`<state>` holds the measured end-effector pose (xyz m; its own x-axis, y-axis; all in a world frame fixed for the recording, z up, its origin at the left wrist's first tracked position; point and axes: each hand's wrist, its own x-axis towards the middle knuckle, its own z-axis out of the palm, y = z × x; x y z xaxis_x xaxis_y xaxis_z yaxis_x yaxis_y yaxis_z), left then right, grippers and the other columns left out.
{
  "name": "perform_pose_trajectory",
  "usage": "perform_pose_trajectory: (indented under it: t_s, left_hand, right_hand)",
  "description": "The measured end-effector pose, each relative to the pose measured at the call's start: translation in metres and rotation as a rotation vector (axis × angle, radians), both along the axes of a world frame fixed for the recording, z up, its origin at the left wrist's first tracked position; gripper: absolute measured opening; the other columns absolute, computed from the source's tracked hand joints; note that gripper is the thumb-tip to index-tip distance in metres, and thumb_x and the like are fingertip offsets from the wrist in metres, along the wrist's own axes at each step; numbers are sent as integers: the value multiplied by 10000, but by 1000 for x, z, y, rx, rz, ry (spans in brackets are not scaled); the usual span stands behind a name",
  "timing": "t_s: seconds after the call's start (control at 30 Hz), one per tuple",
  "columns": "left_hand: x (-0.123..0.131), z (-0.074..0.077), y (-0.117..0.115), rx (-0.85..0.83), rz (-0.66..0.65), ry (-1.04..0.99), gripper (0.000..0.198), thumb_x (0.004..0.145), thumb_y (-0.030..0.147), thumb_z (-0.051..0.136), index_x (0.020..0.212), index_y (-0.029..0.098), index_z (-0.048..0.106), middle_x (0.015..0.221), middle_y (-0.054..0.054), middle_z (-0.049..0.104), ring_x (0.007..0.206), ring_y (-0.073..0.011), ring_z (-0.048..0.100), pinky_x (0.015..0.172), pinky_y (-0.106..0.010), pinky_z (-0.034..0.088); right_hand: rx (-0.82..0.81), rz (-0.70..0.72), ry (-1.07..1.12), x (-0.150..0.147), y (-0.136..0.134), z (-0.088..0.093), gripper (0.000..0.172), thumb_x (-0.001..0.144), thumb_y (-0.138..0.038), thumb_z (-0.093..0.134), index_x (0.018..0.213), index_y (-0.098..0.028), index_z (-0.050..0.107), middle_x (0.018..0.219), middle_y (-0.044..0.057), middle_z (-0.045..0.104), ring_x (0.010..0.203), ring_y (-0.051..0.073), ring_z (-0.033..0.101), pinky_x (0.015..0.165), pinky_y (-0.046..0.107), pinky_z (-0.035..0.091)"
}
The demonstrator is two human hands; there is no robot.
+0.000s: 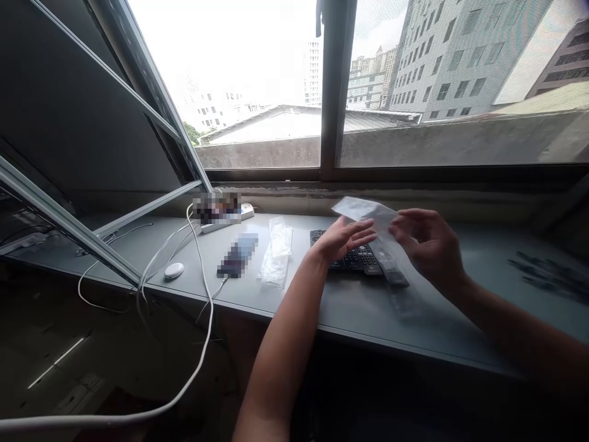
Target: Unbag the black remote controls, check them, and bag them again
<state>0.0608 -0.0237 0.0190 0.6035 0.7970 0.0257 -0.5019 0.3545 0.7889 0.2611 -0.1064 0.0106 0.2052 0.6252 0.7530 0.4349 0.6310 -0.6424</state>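
My right hand (427, 245) pinches a clear plastic bag (361, 209) between thumb and fingers, above the desk. My left hand (343, 239) is open, its fingers stretched out just below the raised part of the bag; I cannot tell whether they touch it. Under both hands several black remote controls (352, 261) lie side by side on the desk, partly hidden by my left hand. More clear film hangs over the rightmost remote (393, 270); whether that remote is inside the film is unclear.
Flattened clear plastic bags (276, 252) lie left of the remotes on the grey desk (359, 313). Further left are a blurred-out phone (238, 255) on a cable, a white round device (173, 271) and a power strip (246, 212). Dark thin items (547, 273) lie far right.
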Motion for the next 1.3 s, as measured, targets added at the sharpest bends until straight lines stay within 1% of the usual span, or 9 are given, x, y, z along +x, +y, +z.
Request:
perform_pose_trajectory:
  t_s: [0.1,0.17,0.27,0.43,0.6,0.73,0.93,1.0,1.3]
  left_hand:
    - [-4,0,0,43,-62,19,506,876,175,969,1332,197,749,1374,-159,815,1239,-292,839,1242,-490,619]
    - [-6,2,-1,71,-135,33,423,903,211,961,1280,159,776,1352,-194,816,1267,-307,830,1255,-494,606]
    - [-6,6,-2,47,-200,61,376,945,348,948,1212,126,803,1302,-242,819,1266,-330,824,1253,-510,596]
    - [-5,6,-1,-14,-166,111,442,992,511,884,1213,135,809,1232,-218,830,1112,-296,841,1153,-466,638]
    - [-5,2,1,16,-159,150,287,1031,400,844,1115,126,831,1121,-179,839,951,-223,815,1043,-375,661]
    - [-2,2,3,-38,-50,152,70,1023,175,784,1024,116,822,1008,-143,837,876,-197,798,983,-351,671]
    - [-2,2,17,-214,457,44,23,1016,149,820,996,141,811,949,-59,822,798,-131,763,933,-290,665]
    - [-5,2,22,-250,550,17,52,1012,159,839,983,142,799,923,-42,814,776,-116,752,914,-272,665]
    - [-2,-1,20,-186,494,65,97,959,182,905,942,135,822,922,-61,817,808,-146,764,923,-306,673]
  right_hand:
    - [33,-38,-26,0,-2,2,595,990,-426,915,1542,-385,697,1196,64,813,1089,350,833,1036,571,693]
    - [50,-58,-137,-1,-6,7,416,1037,-419,858,1443,-377,772,1172,72,832,1066,359,830,1045,593,682]
    - [79,-17,-309,-2,-12,16,92,1065,-412,813,1126,-371,868,1109,74,867,1031,373,837,1009,629,688]
    - [77,144,-395,-4,-13,22,153,1076,-426,794,948,-411,877,1156,48,901,1197,418,828,1040,714,681]
    - [86,189,-417,-4,-11,20,107,1065,-393,816,1013,-436,898,1159,24,906,1205,407,831,1038,707,689]
    - [101,175,-416,-5,-11,19,122,1067,-347,813,1092,-432,899,1199,26,901,1215,401,827,1069,713,678]
    - [54,70,-420,-6,-11,14,297,1097,-355,769,1377,-421,842,1447,54,823,1381,421,758,1203,727,607]
    - [60,79,-441,-6,-10,12,337,1108,-341,756,1429,-422,820,1477,55,810,1404,416,746,1216,721,599]
    - [67,142,-541,-5,-4,5,576,1101,-298,768,1658,-414,677,1640,53,721,1588,430,605,1306,750,510]
